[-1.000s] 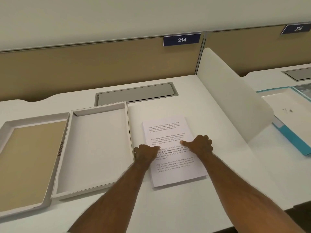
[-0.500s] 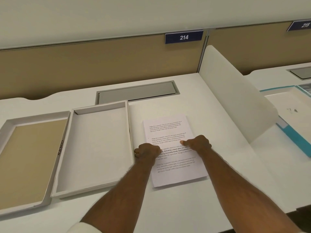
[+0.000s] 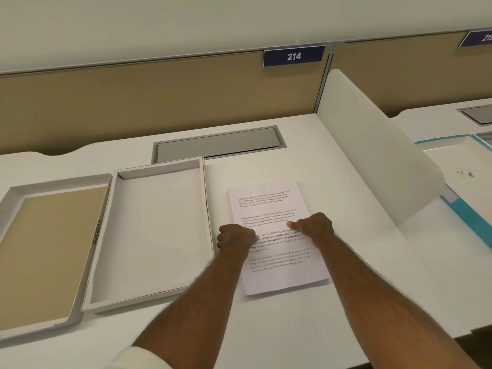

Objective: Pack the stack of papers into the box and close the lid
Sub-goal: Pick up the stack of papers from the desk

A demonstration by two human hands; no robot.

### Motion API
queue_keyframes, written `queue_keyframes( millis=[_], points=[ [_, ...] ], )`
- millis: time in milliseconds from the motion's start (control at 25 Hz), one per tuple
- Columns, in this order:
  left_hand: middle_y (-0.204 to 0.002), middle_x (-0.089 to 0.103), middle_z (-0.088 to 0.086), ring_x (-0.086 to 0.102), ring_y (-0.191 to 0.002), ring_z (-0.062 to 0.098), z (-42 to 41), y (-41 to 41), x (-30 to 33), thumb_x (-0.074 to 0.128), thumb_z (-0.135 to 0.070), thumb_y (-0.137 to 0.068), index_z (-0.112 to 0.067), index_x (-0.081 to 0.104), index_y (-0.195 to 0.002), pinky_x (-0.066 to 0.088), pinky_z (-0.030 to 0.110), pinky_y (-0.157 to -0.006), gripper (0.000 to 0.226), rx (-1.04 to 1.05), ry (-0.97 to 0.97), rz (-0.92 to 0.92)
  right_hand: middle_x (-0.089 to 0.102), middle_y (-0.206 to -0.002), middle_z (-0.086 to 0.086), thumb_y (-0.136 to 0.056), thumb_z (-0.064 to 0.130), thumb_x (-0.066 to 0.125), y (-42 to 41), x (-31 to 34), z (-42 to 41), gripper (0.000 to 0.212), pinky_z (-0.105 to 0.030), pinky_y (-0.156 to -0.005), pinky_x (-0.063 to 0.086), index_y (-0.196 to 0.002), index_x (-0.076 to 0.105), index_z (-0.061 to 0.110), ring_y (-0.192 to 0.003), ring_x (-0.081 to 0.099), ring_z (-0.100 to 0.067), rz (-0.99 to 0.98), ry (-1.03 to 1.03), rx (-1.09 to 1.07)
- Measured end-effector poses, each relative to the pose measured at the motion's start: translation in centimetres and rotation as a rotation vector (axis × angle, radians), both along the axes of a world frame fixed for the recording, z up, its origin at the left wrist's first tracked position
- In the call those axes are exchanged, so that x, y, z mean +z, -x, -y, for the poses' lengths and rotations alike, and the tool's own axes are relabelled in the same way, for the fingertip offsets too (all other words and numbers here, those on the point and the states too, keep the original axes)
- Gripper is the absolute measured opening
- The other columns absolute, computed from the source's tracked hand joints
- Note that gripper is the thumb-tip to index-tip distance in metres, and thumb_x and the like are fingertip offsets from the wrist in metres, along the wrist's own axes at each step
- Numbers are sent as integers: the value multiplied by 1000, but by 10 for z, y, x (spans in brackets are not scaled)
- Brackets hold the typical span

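Observation:
A stack of papers point(image 3: 266, 201) with printed text lies flat on the white desk, just right of an open white box point(image 3: 157, 230). The box's lid point(image 3: 45, 249) lies upside down to the left of the box and shows a tan inside. My left hand point(image 3: 235, 239) is curled around the stack's left edge, between the stack and the box wall. At the stack's right edge my right hand point(image 3: 314, 227) grips it, with the thumb pressed on the top sheet. Both forearms cover the lower part of the stack.
A translucent white divider point(image 3: 372, 155) stands at the desk's right side. Behind the box a grey cable hatch point(image 3: 218, 145) is set into the desk. A teal-edged tray point(image 3: 463, 209) lies on the neighbouring desk. A tan partition carries sign 214 point(image 3: 294, 56).
My left hand has slid left off the top sheet to the stack's left edge and curled there. The right hand and the stack have stayed in place.

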State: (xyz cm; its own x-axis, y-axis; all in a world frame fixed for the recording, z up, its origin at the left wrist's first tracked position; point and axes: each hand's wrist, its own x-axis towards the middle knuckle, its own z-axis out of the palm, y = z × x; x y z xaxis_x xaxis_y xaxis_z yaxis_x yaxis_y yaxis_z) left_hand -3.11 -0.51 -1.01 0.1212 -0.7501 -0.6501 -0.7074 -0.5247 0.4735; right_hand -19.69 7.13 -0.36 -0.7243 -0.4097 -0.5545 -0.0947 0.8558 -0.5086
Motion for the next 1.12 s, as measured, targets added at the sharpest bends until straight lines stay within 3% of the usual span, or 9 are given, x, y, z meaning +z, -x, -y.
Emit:
queue_keyframes(
  millis=[160,320,480,680,880,1040,1120],
  points=[
    [-124,57,14,53,-119,31,3,0,-1,89,-27,-63,1,46,-124,48,42,-101,80,-41,-28,8,66,-120,-12,-55,47,85,-4,-1,-1,74,-43,-95,51,-111,60,6,-112,61,-33,-9,1,-37],
    [-106,65,12,61,-100,33,8,0,-9,92,-27,-45,-6,65,-100,54,43,-91,65,3,-70,-49,65,-120,-12,-54,48,85,-5,-3,-1,74,-45,-96,50,-110,59,7,-113,59,-34,-29,-4,-63],
    [-106,66,11,62,-96,33,9,0,-12,90,-25,-32,-8,68,-97,55,44,-88,71,85,-90,-113,64,-120,-13,-56,49,84,-5,-5,-2,73,-46,-97,49,-110,59,7,-114,58,-35,-29,-1,-59],
    [-126,50,13,52,-114,32,1,-3,1,92,-23,-55,-10,55,-118,51,45,-96,74,80,-39,-93,65,-118,-13,-55,50,83,-7,-6,-2,72,-45,-96,49,-108,60,7,-113,58,-36,-28,5,-59],
    [-116,64,12,64,-100,33,1,-1,2,90,-6,-56,-8,48,-116,57,45,-86,73,159,-28,-237,65,-119,-13,-54,52,82,-8,-7,-3,73,-45,-96,49,-108,61,8,-113,58,-35,-33,13,-70],
    [-127,51,10,57,-97,28,-5,-6,11,85,-1,-64,-12,45,-122,54,38,-72,71,156,18,-296,64,-120,-13,-54,53,82,-8,-7,-4,75,-44,-97,49,-110,60,8,-114,57,-35,-32,8,-78],
    [-130,42,10,51,-95,26,-7,-8,11,83,0,-69,-15,43,-126,51,37,-72,71,179,12,-319,64,-120,-13,-53,53,82,-8,-8,-3,76,-44,-97,49,-110,60,8,-114,57,-35,-30,7,-76]
  ],
)
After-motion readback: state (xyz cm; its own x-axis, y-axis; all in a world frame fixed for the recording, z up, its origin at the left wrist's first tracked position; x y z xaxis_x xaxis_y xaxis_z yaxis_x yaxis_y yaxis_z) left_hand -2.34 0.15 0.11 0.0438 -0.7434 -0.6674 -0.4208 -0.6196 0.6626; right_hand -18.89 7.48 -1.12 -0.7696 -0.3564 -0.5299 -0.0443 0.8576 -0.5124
